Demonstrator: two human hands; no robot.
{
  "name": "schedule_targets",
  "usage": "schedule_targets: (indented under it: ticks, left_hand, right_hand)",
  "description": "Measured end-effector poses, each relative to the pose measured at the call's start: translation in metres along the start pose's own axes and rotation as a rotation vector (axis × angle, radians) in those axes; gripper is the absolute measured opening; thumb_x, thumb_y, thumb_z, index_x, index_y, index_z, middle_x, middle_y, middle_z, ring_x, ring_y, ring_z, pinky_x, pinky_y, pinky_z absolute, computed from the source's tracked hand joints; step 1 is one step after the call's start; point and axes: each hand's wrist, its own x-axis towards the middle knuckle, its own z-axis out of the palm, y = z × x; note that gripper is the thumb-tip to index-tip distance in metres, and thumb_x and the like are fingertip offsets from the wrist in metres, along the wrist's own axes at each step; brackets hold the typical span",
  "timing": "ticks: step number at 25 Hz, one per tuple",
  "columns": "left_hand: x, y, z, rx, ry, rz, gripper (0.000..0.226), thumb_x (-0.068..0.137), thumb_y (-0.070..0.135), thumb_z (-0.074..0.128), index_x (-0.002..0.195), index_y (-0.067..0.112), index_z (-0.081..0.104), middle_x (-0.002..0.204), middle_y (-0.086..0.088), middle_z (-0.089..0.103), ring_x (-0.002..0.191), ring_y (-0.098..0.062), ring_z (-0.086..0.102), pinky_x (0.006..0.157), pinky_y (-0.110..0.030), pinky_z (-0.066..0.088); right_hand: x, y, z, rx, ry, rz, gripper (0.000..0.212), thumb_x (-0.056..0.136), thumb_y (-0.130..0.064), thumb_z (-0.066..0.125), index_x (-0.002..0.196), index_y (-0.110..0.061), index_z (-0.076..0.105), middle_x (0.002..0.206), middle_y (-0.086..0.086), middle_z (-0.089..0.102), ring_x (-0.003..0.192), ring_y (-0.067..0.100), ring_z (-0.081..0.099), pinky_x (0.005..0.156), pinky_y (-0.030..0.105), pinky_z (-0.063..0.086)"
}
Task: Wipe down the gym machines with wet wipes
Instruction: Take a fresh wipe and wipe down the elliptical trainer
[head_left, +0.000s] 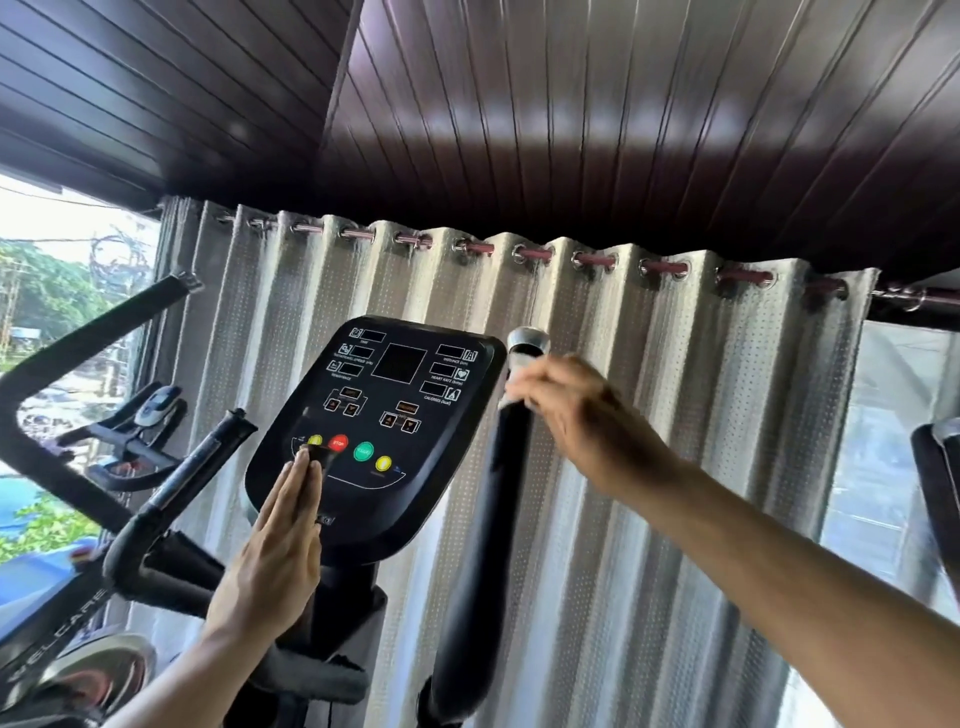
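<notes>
The black console (395, 415) of an exercise machine, with coloured buttons, faces me at centre. My left hand (275, 551) lies flat against its lower left edge with straight fingers; the fingertips reach a small dark knob. My right hand (582, 415) is blurred by motion at the top of the machine's right black handlebar (488, 519), just below its silver cap (528, 340). Its fingers wrap over the bar, and a pale bit of wet wipe (506, 404) shows under the fingertips. Most of the wipe is hidden by the hand.
The machine's left handlebar (182, 478) rises beside the console. An exercise bike (130, 441) and a curved black frame (62, 364) stand at the left by a window. A grey curtain (675, 415) hangs behind everything. Another black machine part (935, 478) sits at the right edge.
</notes>
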Motion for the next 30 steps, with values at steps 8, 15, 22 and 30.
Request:
schedule_targets:
  ticks: [8,15,22,30]
  left_hand:
    - [0.003,-0.001,-0.002,-0.022,-0.007,0.002,0.07,0.102,0.036,0.035,0.161,-0.001,0.021,0.172,-0.013,0.013,0.157,-0.03,0.023,0.122,-0.036,0.028]
    - [0.007,-0.001,-0.006,-0.042,-0.105,-0.02,0.082,0.092,0.039,0.044,0.162,0.001,0.02,0.167,-0.018,0.02,0.15,-0.041,0.03,0.113,-0.055,0.041]
    - [0.031,0.006,-0.012,-0.056,-0.053,-0.085,0.095,0.083,0.017,0.08,0.16,0.003,0.027,0.145,-0.021,0.036,0.126,-0.043,0.04,0.066,-0.051,0.062]
    - [0.022,0.003,-0.009,-0.095,-0.015,-0.068,0.094,0.085,0.011,0.077,0.161,0.002,0.023,0.151,-0.02,0.032,0.129,-0.041,0.043,0.076,-0.052,0.062]
  right_hand:
    - [-0.006,-0.049,0.017,0.499,0.378,0.845,0.013,0.09,0.003,0.07,0.097,-0.007,0.076,0.099,0.0,0.076,0.085,-0.003,0.071,0.075,0.013,0.054]
    - [-0.058,-0.122,0.003,0.546,0.278,0.937,0.025,0.09,0.007,0.068,0.093,-0.017,0.077,0.092,-0.01,0.078,0.084,0.005,0.074,0.078,0.02,0.057]
    - [0.053,-0.03,0.006,-0.162,0.069,0.331,0.011,0.091,0.002,0.069,0.1,-0.002,0.073,0.1,0.009,0.071,0.093,0.019,0.064,0.081,0.024,0.054]
    - [0.072,-0.04,-0.019,-0.481,-0.524,0.156,0.02,0.1,-0.008,0.053,0.112,-0.008,0.069,0.105,0.0,0.058,0.094,0.012,0.052,0.067,0.016,0.042]
